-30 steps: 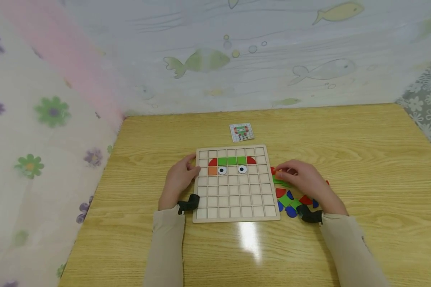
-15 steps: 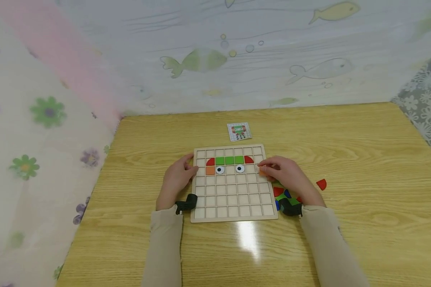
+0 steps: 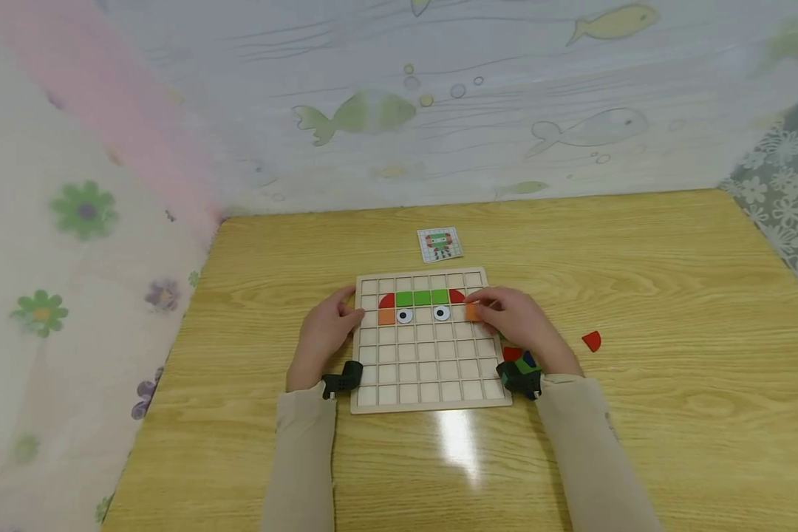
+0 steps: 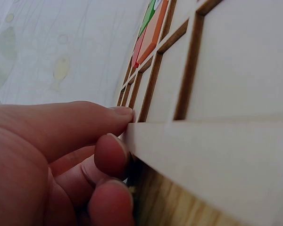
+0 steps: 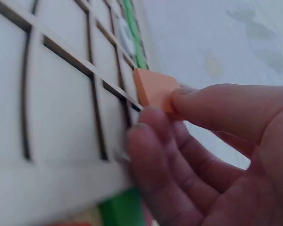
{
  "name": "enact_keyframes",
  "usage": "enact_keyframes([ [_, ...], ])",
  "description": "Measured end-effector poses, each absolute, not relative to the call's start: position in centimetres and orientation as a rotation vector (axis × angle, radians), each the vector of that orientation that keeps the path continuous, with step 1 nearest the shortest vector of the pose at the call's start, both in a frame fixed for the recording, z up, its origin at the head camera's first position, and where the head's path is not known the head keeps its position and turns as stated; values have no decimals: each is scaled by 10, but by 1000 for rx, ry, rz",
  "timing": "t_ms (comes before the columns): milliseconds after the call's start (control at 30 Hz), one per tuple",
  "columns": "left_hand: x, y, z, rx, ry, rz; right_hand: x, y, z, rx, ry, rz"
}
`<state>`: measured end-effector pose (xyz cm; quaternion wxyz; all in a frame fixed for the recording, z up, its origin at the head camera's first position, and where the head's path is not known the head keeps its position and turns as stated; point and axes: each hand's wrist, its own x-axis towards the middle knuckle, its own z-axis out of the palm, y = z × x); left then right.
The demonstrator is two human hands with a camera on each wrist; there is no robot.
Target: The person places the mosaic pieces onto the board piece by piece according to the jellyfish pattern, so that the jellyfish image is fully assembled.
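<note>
A square wooden grid board [image 3: 439, 369] lies in front of me. Set in its upper rows are red quarter-circles [image 3: 386, 301], green squares [image 3: 422, 298], an orange square [image 3: 387, 317] and two round eye pieces [image 3: 442, 313]. My left hand [image 3: 324, 332] grips the board's left edge, thumb at the rim and fingers curled against the side, as the left wrist view shows. Between thumb and fingers, my right hand [image 3: 515, 318] pinches another orange square [image 5: 155, 89]. That piece is tilted over the board's right side, just right of the eye row.
A small picture card [image 3: 440, 244] with a printed figure lies behind the board. Loose coloured pieces [image 3: 512, 354] are heaped by the board's right edge, partly hidden by the right hand and wrist. One red quarter-circle [image 3: 592, 340] lies apart, farther right.
My right hand has moved left from the heap of loose pieces to over the board, carrying the orange square. My left hand keeps its place at the board's left edge.
</note>
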<state>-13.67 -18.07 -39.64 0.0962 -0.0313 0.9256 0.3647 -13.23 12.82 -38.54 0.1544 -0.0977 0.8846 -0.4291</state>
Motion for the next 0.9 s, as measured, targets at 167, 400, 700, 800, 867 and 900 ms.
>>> enact_keyframes([
  [167, -137, -181, -396, -92, 2742, 1065, -133, 117, -390, -232, 2607, -1221],
  [400, -137, -181, -396, -90, 2746, 1060, -133, 110, -393, -182, 2655, -1240],
  [700, -138, -181, -395, -80, 2749, 1053, -134, 108, -392, -267, 2787, -1115],
  [800, -137, -181, -395, -79, 2748, 1050, -134, 106, -393, -281, 2807, -1093],
  [867, -137, -181, -396, -78, 2749, 1051, -134, 106, -393, -298, 2823, -1076],
  [900, -137, -181, -396, -77, 2749, 1054, -134, 106, -393, -308, 2833, -1064],
])
